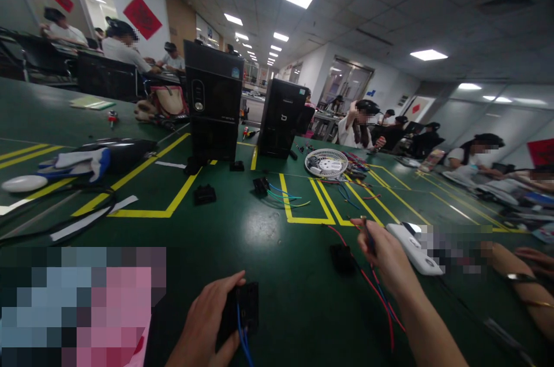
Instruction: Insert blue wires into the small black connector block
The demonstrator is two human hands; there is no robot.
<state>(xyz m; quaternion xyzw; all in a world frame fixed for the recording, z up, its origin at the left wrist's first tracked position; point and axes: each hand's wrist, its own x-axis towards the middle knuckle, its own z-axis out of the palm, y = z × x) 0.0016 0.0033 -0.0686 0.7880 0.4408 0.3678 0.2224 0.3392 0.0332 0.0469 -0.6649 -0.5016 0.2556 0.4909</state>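
My left hand (208, 321) is closed around a small black box-shaped part (244, 309) with blue wires (243, 341) running out of it toward me, low on the green table (268, 228). My right hand (385, 254) is pinched on a thin dark tool or lead (369, 235) held upright, with red wires (381, 298) trailing beneath the wrist. A small black block (341, 257) lies on the table just left of my right hand.
Two black computer cases (214, 107) (281, 119) stand at mid-table. A white fan grille (326, 163), loose wires (281, 197), small black parts (204, 194), yellow floor-tape lines and a white device (413, 248) lie around. Another person's arm with bangles (523, 286) rests at right. Several people sit behind.
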